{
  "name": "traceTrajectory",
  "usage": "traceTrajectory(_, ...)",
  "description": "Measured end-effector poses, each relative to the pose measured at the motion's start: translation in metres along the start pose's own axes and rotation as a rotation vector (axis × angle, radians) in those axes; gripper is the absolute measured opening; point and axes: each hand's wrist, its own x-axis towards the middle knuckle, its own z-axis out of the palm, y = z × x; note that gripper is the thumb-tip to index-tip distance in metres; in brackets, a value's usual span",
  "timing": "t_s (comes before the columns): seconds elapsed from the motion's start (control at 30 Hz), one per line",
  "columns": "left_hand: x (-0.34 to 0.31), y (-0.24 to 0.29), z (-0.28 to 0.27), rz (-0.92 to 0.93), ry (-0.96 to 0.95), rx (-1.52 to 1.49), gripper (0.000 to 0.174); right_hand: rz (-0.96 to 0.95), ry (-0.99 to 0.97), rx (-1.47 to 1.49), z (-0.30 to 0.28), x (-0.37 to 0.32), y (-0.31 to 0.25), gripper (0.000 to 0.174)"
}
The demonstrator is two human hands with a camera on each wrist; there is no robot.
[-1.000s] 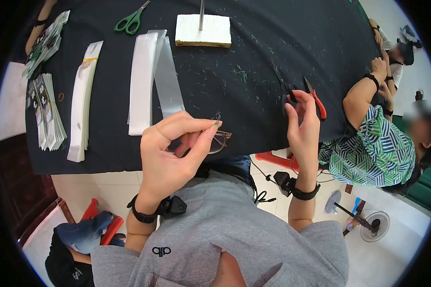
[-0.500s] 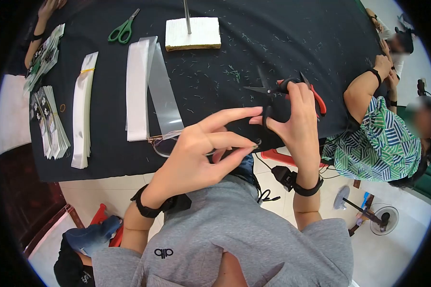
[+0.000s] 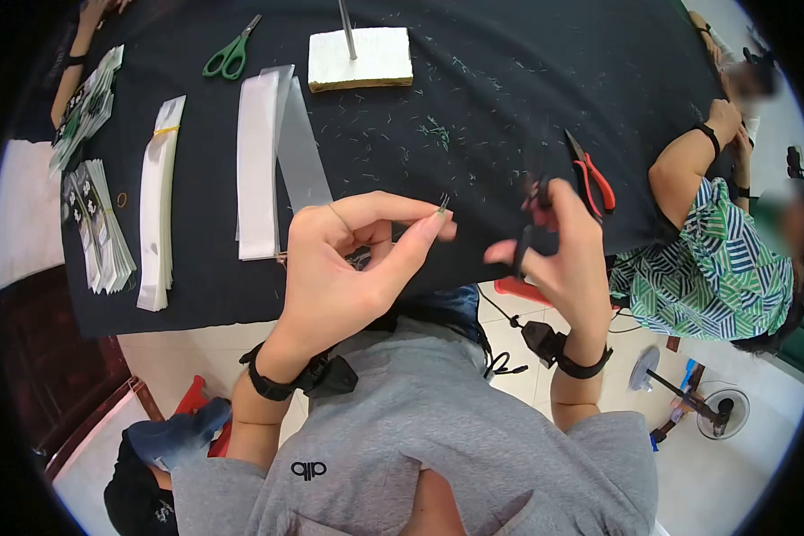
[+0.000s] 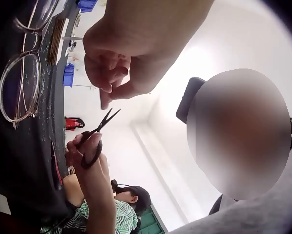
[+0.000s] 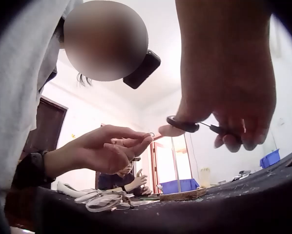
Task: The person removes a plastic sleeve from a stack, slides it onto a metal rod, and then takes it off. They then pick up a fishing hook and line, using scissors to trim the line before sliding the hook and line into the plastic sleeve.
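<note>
Wire loop (image 3: 443, 203): a small thin piece, pinched between thumb and forefinger tip of the left hand (image 3: 348, 268). It is raised above the near edge of the table (image 3: 473, 98) at chest height. Only its tip pokes out past the nail, and the other fingers are curled behind. Held this high and this far out on the fingertips, the free end is exposed and in the wearer's line of sight, likely for fine work.

- Right hand (image 3: 563, 250): just right of the left, apart from it. Thumb and fingers are through and around the handle of the black scissors (image 5: 184, 125), gripping them. In the left wrist view the blades stand slightly parted, pointing up toward the left hand without touching the loop.
- Glasses (image 4: 20, 85): lie on the black cloth directly under the left hand, near the table edge, seemingly set aside within reach.
- Cloth is sprinkled with short clippings.
- Red pliers (image 3: 594, 179): on the cloth just beyond the right hand.
- Far side: green scissors (image 3: 228, 55), a foam block (image 3: 359, 58) with an upright rod, clear plastic sleeves (image 3: 259, 170) in strips, and printed cards (image 3: 107, 223) stacked at the left.
- Another person in a green patterned top (image 3: 706, 268) sits at the right edge
</note>
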Motion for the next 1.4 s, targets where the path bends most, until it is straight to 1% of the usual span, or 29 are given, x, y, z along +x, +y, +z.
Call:
traceTrajectory(0.03, -0.001, 0.001, 0.001, -0.004, 0.002, 0.0, 0.012, 0.001, -0.004, 0.002, 0.001, -0.001, -0.001, 0.05)
traceTrajectory(0.1, -0.004, 0.002, 0.005, -0.027, 0.073, -0.067, 0.01, -0.164, -0.18, -0.059, 0.003, -0.004, -0.004, 0.062)
traceTrajectory(0.13, -0.005, 0.001, 0.005, -0.03, 0.075, -0.068, 0.01, -0.186, -0.158, -0.06, 0.004, -0.003, -0.008, 0.061)
traceTrajectory(0.2, -0.006, -0.002, 0.005, 0.029, 0.09, -0.039, 0.01, -0.207, -0.157, -0.078, 0.003, -0.001, -0.011, 0.061)
traceTrajectory(0.33, -0.009, 0.006, 0.003, 0.023, 0.102, -0.014, 0.011, -0.237, -0.141, -0.083, 0.004, 0.002, -0.014, 0.061)
traceTrajectory(0.4, -0.011, 0.013, -0.001, 0.01, 0.023, 0.08, 0.012, -0.258, -0.147, -0.112, 0.003, 0.004, -0.015, 0.06)
traceTrajectory(0.43, -0.011, 0.013, 0.0, 0.009, 0.024, 0.079, 0.012, -0.278, -0.151, -0.143, 0.003, 0.005, -0.016, 0.059)
traceTrajectory(0.5, -0.011, 0.011, 0.004, 0.018, 0.086, 0.034, 0.013, -0.287, -0.143, -0.14, 0.003, 0.006, -0.015, 0.059)
traceTrajectory(0.6, -0.012, 0.015, 0.001, -0.003, 0.037, 0.074, 0.011, -0.291, -0.133, -0.152, 0.002, 0.006, -0.016, 0.057)
traceTrajectory(0.77, -0.012, 0.013, 0.0, 0.025, 0.04, 0.069, 0.011, -0.301, -0.118, -0.195, 0.0, 0.006, -0.016, 0.052)
traceTrajectory(0.83, -0.013, 0.013, 0.0, 0.026, 0.037, 0.073, 0.011, -0.301, -0.112, -0.206, -0.001, 0.006, -0.016, 0.046)
traceTrajectory(0.87, -0.013, 0.014, 0.0, 0.02, 0.037, 0.061, 0.01, -0.301, -0.112, -0.205, -0.002, 0.005, -0.017, 0.046)
traceTrajectory(0.93, -0.013, 0.014, 0.001, 0.015, 0.038, 0.049, 0.01, -0.277, -0.157, -0.209, -0.005, 0.004, -0.018, 0.034)
traceTrajectory(0.97, -0.013, 0.014, 0.001, 0.02, 0.044, 0.04, 0.01, -0.277, -0.158, -0.209, -0.004, 0.004, -0.019, 0.034)
traceTrajectory(1.03, -0.013, 0.014, 0.002, 0.025, 0.052, 0.032, 0.009, -0.309, -0.085, -0.169, -0.002, 0.004, -0.019, 0.037)
traceTrajectory(1.27, -0.013, 0.014, 0.002, 0.008, 0.065, -0.008, 0.01, -0.324, -0.086, -0.179, -0.001, 0.003, -0.019, 0.034)
traceTrajectory(1.4, -0.013, 0.012, 0.003, 0.0, 0.069, -0.046, 0.009, -0.317, -0.046, -0.174, 0.002, 0.002, -0.019, 0.032)
